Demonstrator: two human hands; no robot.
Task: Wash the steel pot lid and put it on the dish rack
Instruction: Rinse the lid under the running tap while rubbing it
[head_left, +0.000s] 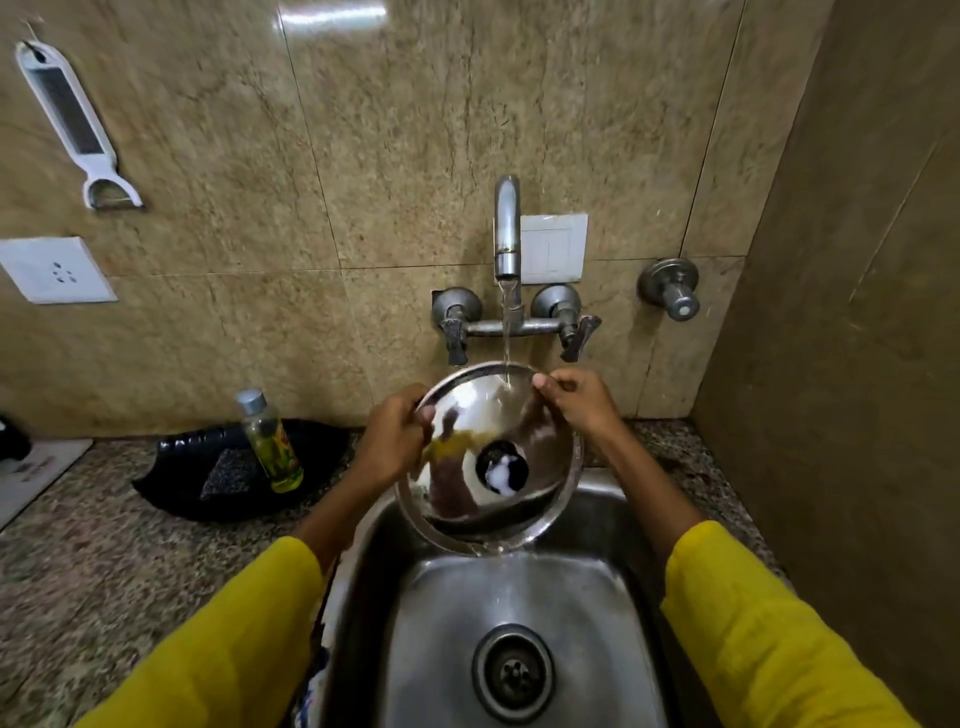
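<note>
The round steel pot lid (540, 483) is tilted over the sink, its top side with a black knob facing me; soap foam clings to the knob. My left hand (392, 439) grips the lid's left rim. On the upper right rim my right hand (579, 402) pinches the edge. Water runs from the tap (507, 228) onto the lid's upper part and pours off its lower edge into the steel sink (597, 597). No dish rack is in view.
A clear bottle of yellow-green liquid (270, 441) stands on a black tray (187, 467) on the granite counter (93, 551) to the left. Tap handles (576, 335) flank the spout. A tiled wall closes the right side. A white peeler (72, 124) hangs on the wall.
</note>
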